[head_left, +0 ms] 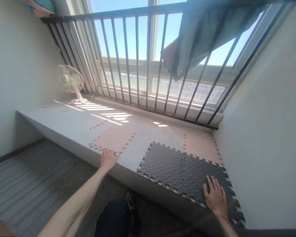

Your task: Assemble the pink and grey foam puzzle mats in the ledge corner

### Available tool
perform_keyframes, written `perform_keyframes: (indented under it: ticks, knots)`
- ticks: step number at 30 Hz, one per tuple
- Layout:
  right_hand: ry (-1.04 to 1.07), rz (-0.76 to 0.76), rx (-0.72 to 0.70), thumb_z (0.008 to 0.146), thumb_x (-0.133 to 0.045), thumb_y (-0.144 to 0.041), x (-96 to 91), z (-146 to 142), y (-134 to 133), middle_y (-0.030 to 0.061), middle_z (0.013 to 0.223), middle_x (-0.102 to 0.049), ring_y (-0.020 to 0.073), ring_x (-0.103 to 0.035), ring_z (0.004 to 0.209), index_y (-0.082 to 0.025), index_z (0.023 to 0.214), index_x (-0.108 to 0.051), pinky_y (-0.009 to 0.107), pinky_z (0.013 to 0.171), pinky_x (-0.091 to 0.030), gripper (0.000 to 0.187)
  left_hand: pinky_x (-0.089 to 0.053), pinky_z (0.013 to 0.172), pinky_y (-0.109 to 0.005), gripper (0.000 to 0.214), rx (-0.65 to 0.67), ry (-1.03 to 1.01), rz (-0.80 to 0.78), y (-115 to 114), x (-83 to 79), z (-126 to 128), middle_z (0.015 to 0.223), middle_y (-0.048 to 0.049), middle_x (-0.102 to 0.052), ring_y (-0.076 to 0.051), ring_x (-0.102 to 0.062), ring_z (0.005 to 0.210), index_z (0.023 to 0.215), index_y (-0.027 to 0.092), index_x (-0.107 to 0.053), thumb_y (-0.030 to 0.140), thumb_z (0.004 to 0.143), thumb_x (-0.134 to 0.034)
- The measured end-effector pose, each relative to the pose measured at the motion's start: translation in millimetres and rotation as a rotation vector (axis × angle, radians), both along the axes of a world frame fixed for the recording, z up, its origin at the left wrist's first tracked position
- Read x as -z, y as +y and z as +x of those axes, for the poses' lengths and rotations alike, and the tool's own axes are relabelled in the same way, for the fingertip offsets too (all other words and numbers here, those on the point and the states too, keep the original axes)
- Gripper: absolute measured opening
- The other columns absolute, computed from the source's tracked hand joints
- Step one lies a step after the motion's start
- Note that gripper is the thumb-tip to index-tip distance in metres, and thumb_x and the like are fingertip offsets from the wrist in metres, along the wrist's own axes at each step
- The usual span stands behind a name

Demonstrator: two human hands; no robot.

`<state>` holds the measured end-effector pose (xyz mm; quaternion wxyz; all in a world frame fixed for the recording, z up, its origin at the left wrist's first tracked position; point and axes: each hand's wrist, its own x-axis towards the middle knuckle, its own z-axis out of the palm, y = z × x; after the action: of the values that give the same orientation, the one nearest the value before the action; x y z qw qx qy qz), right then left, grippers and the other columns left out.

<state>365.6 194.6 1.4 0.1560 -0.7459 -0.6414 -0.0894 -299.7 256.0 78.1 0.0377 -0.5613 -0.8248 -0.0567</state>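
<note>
My left hand (pixel 109 159) rests at the near edge of a pink foam mat tile (pixel 114 137), fingers stretched out on its corner. Under my right hand (pixel 215 194) lies a dark grey foam mat tile (pixel 202 176); the palm is down and the fingers are spread. A second dark grey foam tile (pixel 161 161) joins it on the left along a toothed seam. Behind the right grey tile, another pink foam tile (pixel 202 148) touches its back edge, close to the right wall. A bare strip of ledge separates the left pink tile from the grey ones.
The mats lie on a raised white window ledge (pixel 71 121) with a drop to the dark floor (pixel 44 184). A small fan (pixel 70 80) stands at the far left. A black railing (pixel 138 59) runs along the window, with grey cloth (pixel 199 39) hanging there. Thin pink strips (pixel 98 125) lie behind the left tile.
</note>
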Motion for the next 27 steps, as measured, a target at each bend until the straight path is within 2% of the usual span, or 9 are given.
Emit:
perform_keyframes:
  ticks: [5, 10, 13, 16, 18, 20, 22, 24, 27]
  knots:
    - [0.009, -0.004, -0.002, 0.1, -0.016, -0.06, 2.5, 3, -1, 0.0124, 0.171, -0.047, 0.0307, -0.038, 0.163, -0.015, 0.159, -0.055, 0.054, 0.133, -0.029, 0.085, -0.044, 0.102, -0.047, 0.038, 0.002, -0.071, 0.063, 9, -2.5, 13, 0.123, -0.0226, -0.067, -0.039, -0.056, 0.126, 0.113, 0.017, -0.069, 0.045, 0.101, -0.046]
    - [0.042, 0.04, -0.011, 0.1, -0.018, -0.055, -7.8, -4, 2, 0.0189, 0.166, -0.053, 0.0357, -0.043, 0.159, -0.01, 0.153, -0.061, 0.059, 0.131, -0.032, 0.081, -0.043, 0.104, -0.046, 0.032, 0.131, -0.19, 0.289, 23, -32.5, 64, 0.119, -0.0158, -0.065, -0.034, -0.056, 0.121, 0.11, 0.022, -0.066, 0.045, 0.105, -0.045]
    - [0.196, 0.102, -0.109, 0.102, -0.025, -0.053, -35.4, -45, 8, 0.0228, 0.156, -0.061, 0.037, -0.053, 0.15, -0.01, 0.145, -0.066, 0.059, 0.128, -0.036, 0.073, -0.044, 0.103, -0.045, 0.027, 0.276, -0.271, 0.391, 20, -54.3, 111, 0.114, -0.0127, -0.066, -0.033, -0.057, 0.116, 0.106, 0.024, -0.064, 0.045, 0.106, -0.047]
    - [0.576, -0.058, -0.33, 0.104, -0.037, -0.056, -70.9, -123, 18, 0.014, 0.143, -0.072, 0.0298, -0.069, 0.128, -0.023, 0.145, -0.066, 0.05, 0.118, -0.05, 0.06, -0.044, 0.101, -0.045, 0.026, 0.438, -0.341, 0.423, 5, -62.8, 167, 0.11, -0.0108, -0.065, -0.031, -0.057, 0.112, 0.103, 0.025, -0.063, 0.044, 0.108, -0.046]
    - [0.909, -0.249, -0.355, 0.103, -0.039, -0.065, -88.0, -183, 30, 0.0123, 0.13, -0.077, 0.0271, -0.078, 0.1, -0.026, 0.141, -0.067, 0.048, 0.104, -0.059, 0.061, -0.045, 0.099, -0.046, 0.027, 0.546, -0.359, 0.415, -9, -57.9, 203, 0.11, -0.0105, -0.065, -0.03, -0.057, 0.111, 0.104, 0.024, -0.063, 0.043, 0.109, -0.045]
    - [1.32, -0.412, -0.291, 0.103, -0.032, -0.071, -95.3, -232, 46, 0.0129, 0.119, -0.078, 0.0244, -0.078, 0.085, -0.023, 0.14, -0.065, 0.045, 0.086, -0.065, 0.069, -0.046, 0.097, -0.046, 0.025, 0.665, -0.348, 0.371, -24, -47.1, 229, 0.111, -0.0105, -0.065, -0.03, -0.056, 0.11, 0.105, 0.024, -0.064, 0.041, 0.109, -0.046]
    - [1.564, -0.455, -0.188, 0.096, -0.053, -0.067, -94.1, -263, 62, 0.0105, 0.107, -0.078, 0.0212, -0.074, 0.077, -0.02, 0.135, -0.066, 0.038, 0.072, -0.064, 0.063, -0.047, 0.097, -0.047, 0.021, 0.78, -0.331, 0.318, -35, -34.8, 241, 0.114, -0.0102, -0.065, -0.03, -0.056, 0.11, 0.109, 0.025, -0.066, 0.037, 0.108, -0.049]
    - [1.633, -0.4, -0.134, 0.084, -0.073, -0.054, -88.5, -272, 72, 0.0054, 0.096, -0.075, 0.0188, -0.071, 0.075, -0.018, 0.134, -0.064, 0.032, 0.063, -0.062, 0.063, -0.047, 0.102, -0.049, 0.022, 0.813, -0.332, 0.33, -36, -25.2, 236, 0.125, -0.0109, -0.065, -0.031, -0.056, 0.118, 0.12, 0.027, -0.067, 0.037, 0.106, -0.053]
    - [1.706, -0.26, -0.151, 0.074, -0.08, -0.048, -81.3, -258, 81, 0.0021, 0.091, -0.073, 0.0194, -0.07, 0.079, -0.019, 0.136, -0.061, 0.027, 0.057, -0.059, 0.07, -0.041, 0.118, -0.058, 0.045, 0.591, -0.354, 0.483, -20, -17.7, 207, 0.149, -0.0166, -0.054, -0.036, -0.048, 0.141, 0.145, 0.026, -0.059, 0.045, 0.104, -0.057]
